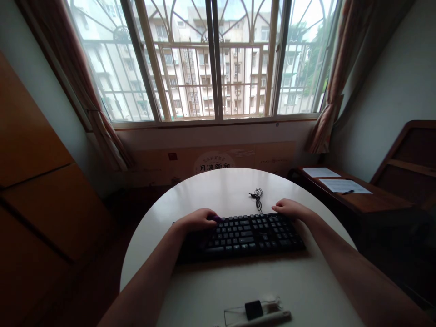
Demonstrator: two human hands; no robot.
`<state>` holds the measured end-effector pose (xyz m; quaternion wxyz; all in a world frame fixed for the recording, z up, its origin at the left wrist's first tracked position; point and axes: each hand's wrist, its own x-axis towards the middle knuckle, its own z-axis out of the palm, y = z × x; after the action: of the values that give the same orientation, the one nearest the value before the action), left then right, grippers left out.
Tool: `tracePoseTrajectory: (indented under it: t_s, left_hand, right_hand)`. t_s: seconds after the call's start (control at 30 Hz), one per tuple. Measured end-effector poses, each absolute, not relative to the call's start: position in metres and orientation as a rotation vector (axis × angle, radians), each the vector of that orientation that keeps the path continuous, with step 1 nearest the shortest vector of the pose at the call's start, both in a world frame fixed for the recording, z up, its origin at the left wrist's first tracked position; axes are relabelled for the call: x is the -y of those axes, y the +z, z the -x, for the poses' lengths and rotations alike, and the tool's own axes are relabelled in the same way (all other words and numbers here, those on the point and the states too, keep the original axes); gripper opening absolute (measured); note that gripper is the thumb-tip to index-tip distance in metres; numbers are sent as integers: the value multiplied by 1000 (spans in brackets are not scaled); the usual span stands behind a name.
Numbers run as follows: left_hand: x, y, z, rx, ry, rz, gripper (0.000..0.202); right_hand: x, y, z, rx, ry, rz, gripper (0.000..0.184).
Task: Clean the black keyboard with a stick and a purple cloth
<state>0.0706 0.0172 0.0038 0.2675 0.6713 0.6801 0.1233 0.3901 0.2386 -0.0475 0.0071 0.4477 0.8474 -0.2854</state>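
Observation:
A black computer keyboard (245,234) lies on the white round table, its keys facing up. My left hand (199,220) curls over its left back part, fingers closed on that edge. Against the left thumb shows a small dark purple piece (217,219), too small to name. At the back right corner my right hand (289,209) grips the keyboard, the fingers partly hidden behind the wrist. Behind the keyboard lies its coiled black cable (258,197). Nearer to me rest a wire-looped tool with a light handle (269,318) and a black square piece (254,309).
The white round table (204,195) stands below a barred window (214,68) with curtains. To the right is a low wooden table (388,197) holding paper sheets (345,185) and a dark pen (348,192). A wooden cabinet (41,195) stands at left.

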Motion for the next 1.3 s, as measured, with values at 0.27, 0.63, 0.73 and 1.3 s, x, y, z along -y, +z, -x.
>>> tracePoseTrajectory:
  t_s: [0.27, 0.63, 0.73, 1.3]
  left_hand:
    - [-16, 3, -71, -1854, 340, -1808, 43]
    - [-16, 5, -70, -1792, 358, -1780, 41]
    - [-15, 5, -69, -1785, 373, -1785, 44]
    - [-16, 1, -68, -1816, 456, -1763, 40]
  right_hand:
    - [-240, -49, -390, -2656, -896, -1403, 44]
    - [-240, -50, -389, -2627, -929, -1421, 43]
    - [-239, -48, -389, -2637, -910, -1422, 43]
    - [-237, -46, -389, -2642, -882, -1415, 42]
